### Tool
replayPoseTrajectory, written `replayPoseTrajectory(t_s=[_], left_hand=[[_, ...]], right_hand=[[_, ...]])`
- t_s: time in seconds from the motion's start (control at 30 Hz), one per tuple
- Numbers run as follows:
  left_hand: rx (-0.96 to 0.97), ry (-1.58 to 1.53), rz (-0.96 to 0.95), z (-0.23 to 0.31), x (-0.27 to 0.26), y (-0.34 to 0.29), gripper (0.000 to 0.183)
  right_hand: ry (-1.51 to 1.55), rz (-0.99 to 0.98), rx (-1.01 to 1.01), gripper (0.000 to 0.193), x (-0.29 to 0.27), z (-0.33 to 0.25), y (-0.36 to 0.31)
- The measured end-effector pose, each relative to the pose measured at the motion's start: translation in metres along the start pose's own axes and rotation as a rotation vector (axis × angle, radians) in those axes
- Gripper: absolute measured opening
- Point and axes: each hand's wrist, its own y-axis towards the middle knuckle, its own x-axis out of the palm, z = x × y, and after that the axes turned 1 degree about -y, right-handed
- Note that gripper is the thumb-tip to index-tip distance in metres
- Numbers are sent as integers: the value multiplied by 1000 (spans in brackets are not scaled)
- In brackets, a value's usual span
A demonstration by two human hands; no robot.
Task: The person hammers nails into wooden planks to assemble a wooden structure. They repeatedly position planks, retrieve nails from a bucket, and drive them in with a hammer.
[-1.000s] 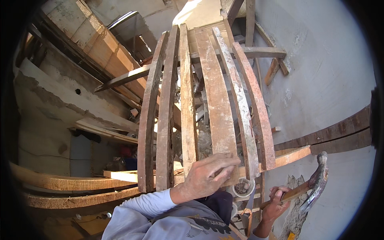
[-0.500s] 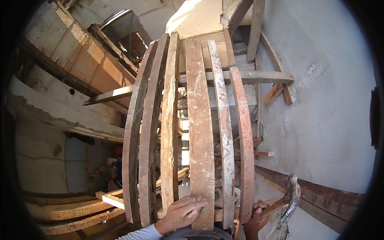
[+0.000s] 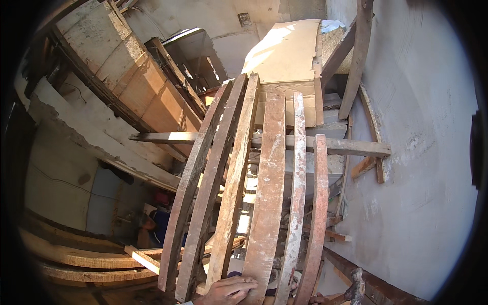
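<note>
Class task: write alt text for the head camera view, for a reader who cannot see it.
A left hand rests on the lower end of upright wooden planks nailed to a crossbeam. The right hand grips a hammer beside a concrete wall.

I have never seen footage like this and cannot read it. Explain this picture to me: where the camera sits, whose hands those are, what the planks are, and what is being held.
The camera is worn on a person's head and looks down and forward; its fisheye lens bends straight edges near the rim. No machine is here, only the person's two bare hands at the bottom edge. The left hand rests its fingers on the lower end of the wide plank, one of six worn planks lying side by side across a cross beam, like a rough slatted frame. The right hand is almost cut off by the edge; beside it shows a hammer head, apparently on a handle the hand grips. A grey plastered wall stands on the right. Below the frame, another person is partly visible.
</note>
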Motion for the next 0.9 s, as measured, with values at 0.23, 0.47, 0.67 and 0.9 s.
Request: replayPoseTrajectory(t_s=[0.23, 0.47, 0.67, 0.9], left_hand=[[-18, -2, -11, 0, 0, 4, 25], [-106, -31, -63, -4, 5, 0, 21], [-30, -127, -99, -5, -4, 0, 31], [-208, -63, -52, -5, 4, -4, 40]], right_hand=[[-2, -9, 8, 42, 4, -2, 10], [-50, -36, 50, 52, 7, -3, 21], [-75, -61, 49, 63, 7, -4, 27], [-85, -85, 5, 78, 7, -3, 27]])
